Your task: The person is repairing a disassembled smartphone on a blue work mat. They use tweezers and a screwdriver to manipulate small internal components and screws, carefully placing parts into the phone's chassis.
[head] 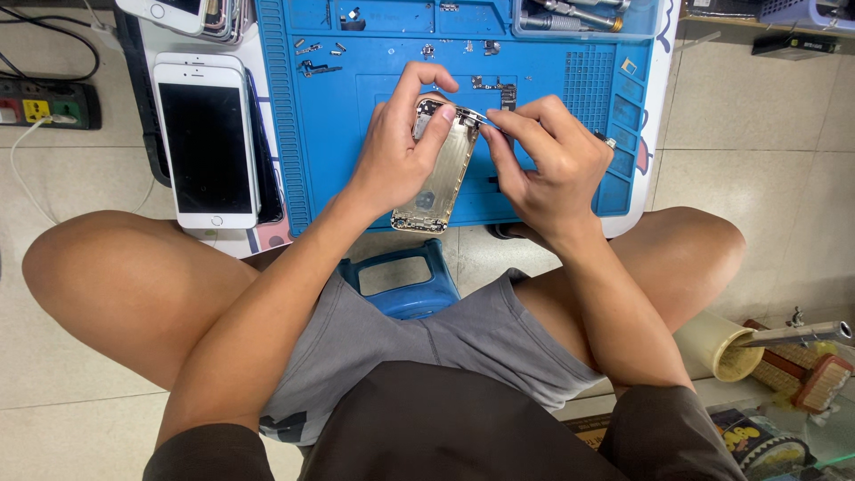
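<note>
A white phone (207,142) lies screen-up at the left, put aside. On the blue mat (356,169), the left hand (396,151) grips the open phone housing (436,174) tilted, steadying it, while the right hand (548,160) pinches a thin tool (476,117) at its top corner.

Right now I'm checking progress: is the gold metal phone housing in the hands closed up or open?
Open: the gold metal phone housing has no screen, its bare inside showing between both hands.
</note>
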